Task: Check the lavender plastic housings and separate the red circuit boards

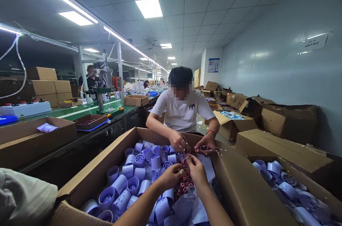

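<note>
My left hand (pixel 170 176) is closed in a pinch at the left side of a tangle of red wired parts (pixel 185 185). Opposite it, my right hand (pixel 197 171) pinches thin wires at the top of the same tangle. The tangle lies in a large cardboard box (pixel 235 183), partly on white sheet material (pixel 204 197). Many pale purple plastic cups (pixel 120 184) fill the box to the left. Across the box, a co-worker's hands (pixel 178 142) hold a bundle of red wires with white ends (pixel 207 148).
The co-worker in a white shirt (pixel 181 112) sits at the box's far side. Another carton of purple parts (pixel 288 190) stands at the right. A green conveyor line (pixel 77 112) with a press (pixel 107 80) runs along the left. Open cartons (pixel 232 121) line the right wall.
</note>
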Available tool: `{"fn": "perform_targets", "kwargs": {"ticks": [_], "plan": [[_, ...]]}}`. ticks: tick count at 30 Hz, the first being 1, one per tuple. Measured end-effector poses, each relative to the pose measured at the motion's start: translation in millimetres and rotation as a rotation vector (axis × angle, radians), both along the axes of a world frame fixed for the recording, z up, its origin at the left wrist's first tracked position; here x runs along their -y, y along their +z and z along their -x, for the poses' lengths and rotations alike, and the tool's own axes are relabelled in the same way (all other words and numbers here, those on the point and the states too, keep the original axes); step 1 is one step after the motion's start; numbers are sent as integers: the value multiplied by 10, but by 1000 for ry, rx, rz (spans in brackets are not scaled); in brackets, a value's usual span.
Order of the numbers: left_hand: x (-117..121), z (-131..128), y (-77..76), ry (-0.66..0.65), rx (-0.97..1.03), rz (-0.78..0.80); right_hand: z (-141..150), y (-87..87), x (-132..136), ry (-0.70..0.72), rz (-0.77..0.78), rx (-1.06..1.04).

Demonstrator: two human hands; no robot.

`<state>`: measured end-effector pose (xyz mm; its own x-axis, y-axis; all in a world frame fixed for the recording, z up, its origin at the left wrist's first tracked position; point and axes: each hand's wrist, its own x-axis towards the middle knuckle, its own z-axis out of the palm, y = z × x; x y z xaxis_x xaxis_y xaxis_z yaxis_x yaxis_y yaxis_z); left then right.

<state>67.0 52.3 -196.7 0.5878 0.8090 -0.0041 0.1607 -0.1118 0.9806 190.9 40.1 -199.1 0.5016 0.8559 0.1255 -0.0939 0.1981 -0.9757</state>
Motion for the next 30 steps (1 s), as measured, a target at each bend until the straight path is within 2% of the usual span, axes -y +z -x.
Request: {"fn": "perform_targets", "kwargs": {"ticks": [4,9,15,22,27,30], "plan": [[-10,-8,-44,-26,9,34,27,-48,-32,107,-14,-79],[3,-48,-54,-35,65,23,21,-77,-16,-55,-45,120],[85,-77,8,-52,139,148,62,2,105,-172,10,417],[43,-56,-42,0,156,155,112,98,167,-185,7,524],[-114,-33,-102,126,4,157,77,105,140,-181,98,537],[-213,-1,-123,201,5,148,60,86,109,-233,192,605]]}}
